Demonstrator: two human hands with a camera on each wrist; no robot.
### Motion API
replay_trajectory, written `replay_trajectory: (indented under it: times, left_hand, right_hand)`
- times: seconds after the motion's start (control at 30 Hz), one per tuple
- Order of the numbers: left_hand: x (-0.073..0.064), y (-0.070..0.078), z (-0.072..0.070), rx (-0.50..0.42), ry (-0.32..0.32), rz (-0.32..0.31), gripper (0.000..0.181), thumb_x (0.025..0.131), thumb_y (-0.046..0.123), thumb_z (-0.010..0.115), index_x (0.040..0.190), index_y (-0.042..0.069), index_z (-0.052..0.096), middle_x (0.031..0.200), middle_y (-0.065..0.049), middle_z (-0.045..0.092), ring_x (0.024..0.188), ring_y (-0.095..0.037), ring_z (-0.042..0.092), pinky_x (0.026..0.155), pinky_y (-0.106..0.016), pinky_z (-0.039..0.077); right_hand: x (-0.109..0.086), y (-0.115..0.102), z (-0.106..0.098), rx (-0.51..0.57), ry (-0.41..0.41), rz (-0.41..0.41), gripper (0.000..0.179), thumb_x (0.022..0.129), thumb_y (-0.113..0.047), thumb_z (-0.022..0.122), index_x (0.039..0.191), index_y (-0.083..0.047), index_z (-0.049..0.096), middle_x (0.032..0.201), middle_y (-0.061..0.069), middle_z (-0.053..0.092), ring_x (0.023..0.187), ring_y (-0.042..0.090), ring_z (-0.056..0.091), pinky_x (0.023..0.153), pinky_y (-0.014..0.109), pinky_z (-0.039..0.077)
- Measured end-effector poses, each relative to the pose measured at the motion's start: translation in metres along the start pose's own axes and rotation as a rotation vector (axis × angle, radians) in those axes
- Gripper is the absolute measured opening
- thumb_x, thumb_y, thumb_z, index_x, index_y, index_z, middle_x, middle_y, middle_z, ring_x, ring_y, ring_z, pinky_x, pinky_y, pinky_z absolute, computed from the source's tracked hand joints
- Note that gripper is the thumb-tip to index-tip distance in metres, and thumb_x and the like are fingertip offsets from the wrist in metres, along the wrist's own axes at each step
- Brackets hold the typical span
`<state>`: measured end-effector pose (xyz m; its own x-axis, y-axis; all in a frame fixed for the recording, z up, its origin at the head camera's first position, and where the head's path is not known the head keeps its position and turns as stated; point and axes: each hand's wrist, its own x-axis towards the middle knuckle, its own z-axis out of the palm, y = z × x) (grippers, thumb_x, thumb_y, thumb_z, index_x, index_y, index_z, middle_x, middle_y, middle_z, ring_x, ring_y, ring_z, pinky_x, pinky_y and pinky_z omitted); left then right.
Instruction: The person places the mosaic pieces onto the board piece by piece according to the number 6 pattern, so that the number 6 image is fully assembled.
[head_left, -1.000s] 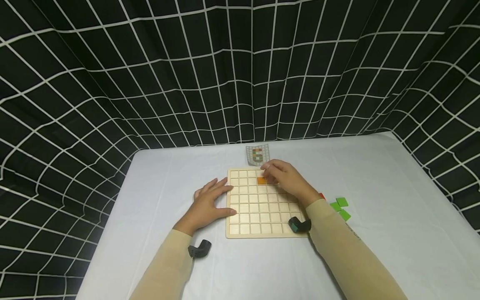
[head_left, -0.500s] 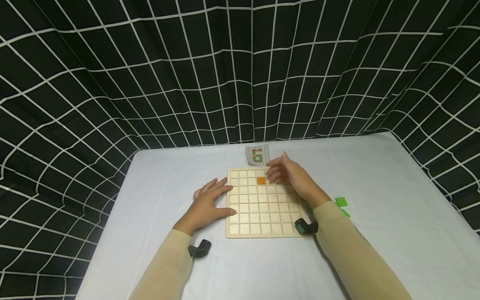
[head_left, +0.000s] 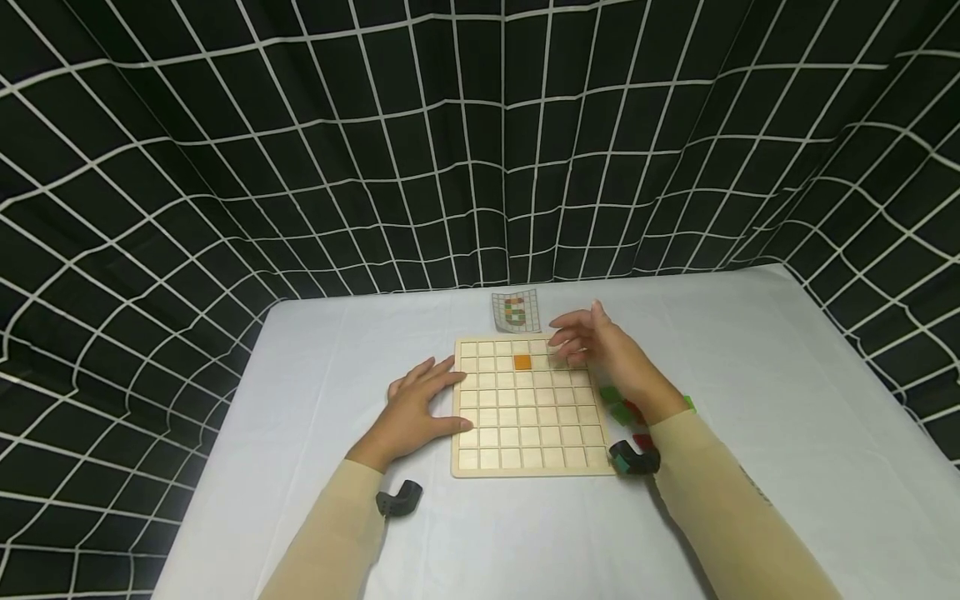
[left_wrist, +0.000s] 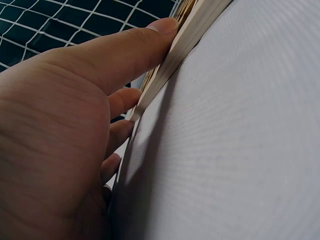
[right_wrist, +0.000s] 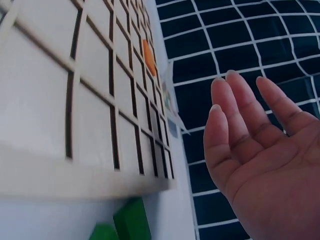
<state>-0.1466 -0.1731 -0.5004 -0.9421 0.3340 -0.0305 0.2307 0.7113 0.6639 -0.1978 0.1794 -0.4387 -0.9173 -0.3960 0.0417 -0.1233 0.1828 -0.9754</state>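
Observation:
A square wooden grid board (head_left: 510, 435) lies flat on the cloth. One orange tile (head_left: 522, 362) sits in a cell of its second row from the back, and it shows as a thin strip in the right wrist view. At the board's left edge my left hand (head_left: 411, 417) rests with fingers spread, thumb and fingertips touching the frame. My right hand (head_left: 617, 358) hovers over the back right corner, fingers loosely extended and holding nothing. Below that hand, right of the board, lie green tiles (head_left: 621, 412) and a red tile (head_left: 642, 441), partly hidden by the wrist and arm.
Behind the board lies a small printed card (head_left: 515, 312) with a coloured grid pattern. A white cloth (head_left: 360, 333) covers the table. Black curtains (head_left: 420, 150) with white grid lines stand around its back and sides.
My right hand has let go of the orange tile in its cell and moved right, its fingers opening. Green and red tiles beside the board have come into view. The left hand stays put.

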Motion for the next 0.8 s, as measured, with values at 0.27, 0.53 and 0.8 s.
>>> replay_trajectory:
  times: [0.27,0.53,0.8]
  left_hand:
    - [0.000,-0.002,0.000,0.001,0.002,0.009,0.079,0.087,0.051,0.092,0.155,0.026,0.062,0.175,0.012,0.032,0.164,-0.019,0.013,0.124,-0.053,0.011]
    - [-0.001,-0.001,0.000,-0.008,0.001,0.013,0.079,0.087,0.049,0.092,0.156,0.024,0.062,0.174,0.010,0.033,0.164,-0.021,0.014,0.124,-0.053,0.011]
    - [-0.001,0.000,-0.001,-0.002,0.000,-0.004,0.079,0.087,0.050,0.092,0.156,0.026,0.061,0.174,0.012,0.032,0.164,-0.019,0.013,0.124,-0.052,0.010]
  right_hand:
    - [-0.015,-0.001,-0.013,-0.065,-0.004,-0.010,0.087,0.115,-0.063,0.014,0.148,0.005,0.057,0.129,0.023,0.067,0.115,0.046,0.062,0.101,0.047,0.049]
    - [-0.028,0.004,-0.031,-0.116,0.033,0.025,0.085,0.115,-0.064,0.014,0.150,0.000,0.058,0.132,0.019,0.067,0.118,0.040,0.061,0.102,0.042,0.049]
    - [-0.039,0.010,-0.045,-0.116,0.042,0.044,0.084,0.116,-0.062,0.016,0.151,0.004,0.055,0.134,0.021,0.066,0.120,0.043,0.059,0.104,0.041,0.049]
